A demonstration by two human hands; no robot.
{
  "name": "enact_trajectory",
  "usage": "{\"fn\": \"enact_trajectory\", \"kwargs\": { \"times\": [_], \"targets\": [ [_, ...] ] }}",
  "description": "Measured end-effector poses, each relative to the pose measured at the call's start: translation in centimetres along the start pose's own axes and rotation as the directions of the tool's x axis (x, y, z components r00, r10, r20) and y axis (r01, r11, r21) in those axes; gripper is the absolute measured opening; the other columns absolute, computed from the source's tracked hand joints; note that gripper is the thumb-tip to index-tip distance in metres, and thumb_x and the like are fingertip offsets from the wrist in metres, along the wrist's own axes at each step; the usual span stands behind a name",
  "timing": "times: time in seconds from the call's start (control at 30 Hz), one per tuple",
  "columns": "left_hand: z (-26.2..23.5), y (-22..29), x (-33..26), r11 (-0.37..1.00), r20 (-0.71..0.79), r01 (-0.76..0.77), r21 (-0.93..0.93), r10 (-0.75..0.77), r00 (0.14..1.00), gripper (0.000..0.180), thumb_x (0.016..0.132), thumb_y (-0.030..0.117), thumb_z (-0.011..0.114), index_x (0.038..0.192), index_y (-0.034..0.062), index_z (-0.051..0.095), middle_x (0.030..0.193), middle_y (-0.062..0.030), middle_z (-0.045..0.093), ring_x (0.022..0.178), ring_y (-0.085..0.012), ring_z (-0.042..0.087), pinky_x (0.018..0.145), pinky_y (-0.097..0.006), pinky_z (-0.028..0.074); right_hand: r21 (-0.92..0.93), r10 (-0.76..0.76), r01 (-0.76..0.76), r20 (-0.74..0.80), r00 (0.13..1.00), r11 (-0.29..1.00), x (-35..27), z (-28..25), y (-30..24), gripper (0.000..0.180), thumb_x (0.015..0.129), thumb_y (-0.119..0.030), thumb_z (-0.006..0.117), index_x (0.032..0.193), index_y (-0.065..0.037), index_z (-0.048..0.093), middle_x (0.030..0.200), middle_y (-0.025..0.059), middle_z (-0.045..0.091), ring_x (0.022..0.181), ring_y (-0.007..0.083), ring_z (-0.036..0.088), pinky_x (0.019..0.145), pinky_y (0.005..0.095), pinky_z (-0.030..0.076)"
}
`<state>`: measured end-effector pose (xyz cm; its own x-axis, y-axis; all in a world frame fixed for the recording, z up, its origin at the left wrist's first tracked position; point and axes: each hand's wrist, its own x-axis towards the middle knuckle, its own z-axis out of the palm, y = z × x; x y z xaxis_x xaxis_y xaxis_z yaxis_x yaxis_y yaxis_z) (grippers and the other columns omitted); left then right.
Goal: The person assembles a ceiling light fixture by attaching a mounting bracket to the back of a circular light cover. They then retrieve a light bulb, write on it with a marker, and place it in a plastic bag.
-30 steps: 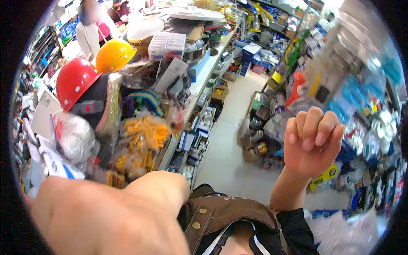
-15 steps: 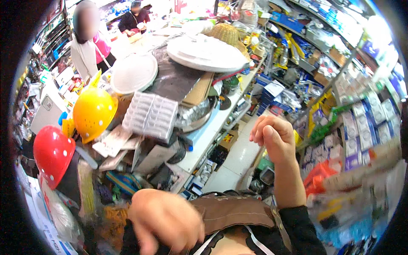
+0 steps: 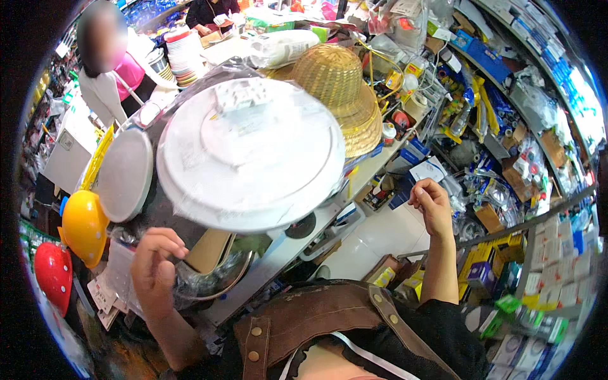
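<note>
My left hand [image 3: 155, 263] hovers beside the counter with its fingers bent and a gap to the thumb, and I see nothing in it. Nearest to it are a brown cardboard piece [image 3: 209, 249] and clear plastic wrapping [image 3: 209, 282]. A large white round lid-like disc [image 3: 183, 171], wrapped in clear film, lies on the pile just beyond. Over the aisle, my right hand [image 3: 434, 206] is raised with loosely curled fingers, empty and touching nothing. Left of the big disc, a smaller pale round disc [image 3: 126, 177] leans on the pile.
Yellow [image 3: 85, 228] and red [image 3: 54, 275] hard hats sit at the left. A woven straw hat [image 3: 326, 69] lies behind the big disc. Packed shelves [image 3: 557, 266] line the right of a tiled aisle [image 3: 354, 253]. A person [image 3: 104, 82] stands at the far left; another [image 3: 212, 12] is behind the counter.
My view has come closer to the big white disc. The left hand has moved leftward and up from the lower middle, beside the counter. My right hand stays raised over the aisle.
</note>
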<state>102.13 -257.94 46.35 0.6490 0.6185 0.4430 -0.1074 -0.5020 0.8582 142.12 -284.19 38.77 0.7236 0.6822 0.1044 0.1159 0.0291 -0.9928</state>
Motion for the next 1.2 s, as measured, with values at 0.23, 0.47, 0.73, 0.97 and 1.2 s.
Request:
{"fn": "enact_trajectory", "kwargs": {
  "times": [0.23, 0.47, 0.73, 0.97, 1.2],
  "targets": [
    [3.3, 1.5, 5.9, 0.945, -0.013, -0.078, 0.319, 0.087, 0.996, 0.028, 0.085, 0.027, 0.052, 0.090, -0.0005, 0.052, 0.090, -0.0134, 0.050, 0.082, -0.0183, 0.048, 0.076, -0.030, 0.039, 0.027, -0.070, 0.069, 0.022, 0.997, 0.997, 11.2, -3.9, 3.0, 0.013, 0.089, -0.016, 0.057, 0.085, -0.004, 0.056, 0.071, 0.0008, 0.055, 0.062, 0.0081, 0.049, 0.059, 0.0220, 0.039],
    [10.0, 1.8, 5.7, 0.903, -0.169, 0.010, 0.431, 0.070, 0.983, 0.032, 0.086, 0.034, 0.052, 0.083, 0.0023, 0.048, 0.080, -0.0116, 0.047, 0.073, -0.0174, 0.044, 0.068, -0.028, 0.038, -0.045, -0.019, 0.023, 0.095, 0.995, 0.999, 28.3, -9.0, 6.0, 0.018, 0.092, -0.020, 0.053, 0.088, -0.004, 0.059, 0.073, 0.0003, 0.056, 0.061, 0.0066, 0.049, 0.058, 0.0228, 0.042],
    [29.0, 2.7, 13.2, 0.891, -0.363, 0.094, 0.445, 0.083, 0.928, 0.045, 0.085, 0.049, 0.056, 0.075, 0.0051, 0.049, 0.075, -0.0124, 0.054, 0.061, -0.0183, 0.050, 0.056, -0.028, 0.042, 0.243, 0.215, -0.245, 0.142, 0.966, 0.939, 54.6, -9.2, 9.3, 0.035, 0.089, -0.039, 0.056, 0.090, -0.003, 0.060, 0.074, 0.0011, 0.059, 0.057, 0.0087, 0.052, 0.050, 0.0231, 0.043],
    [40.0, 1.0, 24.6, 0.964, -0.100, 0.134, 0.231, -0.113, 0.989, 0.025, 0.072, 0.023, 0.070, 0.082, 0.0010, 0.063, 0.077, -0.0116, 0.062, 0.069, -0.0235, 0.060, 0.061, -0.032, 0.047, 0.162, -0.083, 0.072, 0.067, 0.994, 0.984, 61.3, -7.4, 10.6, 0.016, 0.081, -0.019, 0.060, 0.083, -0.003, 0.059, 0.065, 0.0012, 0.053, 0.052, 0.0092, 0.048, 0.045, 0.0239, 0.036],
    [43.0, -2.3, 30.5, 0.964, -0.317, 0.241, 0.111, -0.195, 0.928, 0.048, 0.075, 0.001, 0.063, 0.121, 0.0021, 0.049, 0.088, -0.0070, 0.056, 0.072, -0.0131, 0.051, 0.066, -0.024, 0.043, 0.092, -0.463, 0.571, 0.696, 0.549, 0.816, 46.4, -9.8, -0.9, 0.028, 0.086, -0.004, 0.052, 0.113, -0.004, 0.055, 0.067, 0.0047, 0.053, 0.059, 0.0152, 0.054, 0.055, 0.0288, 0.043]
  ]
}}
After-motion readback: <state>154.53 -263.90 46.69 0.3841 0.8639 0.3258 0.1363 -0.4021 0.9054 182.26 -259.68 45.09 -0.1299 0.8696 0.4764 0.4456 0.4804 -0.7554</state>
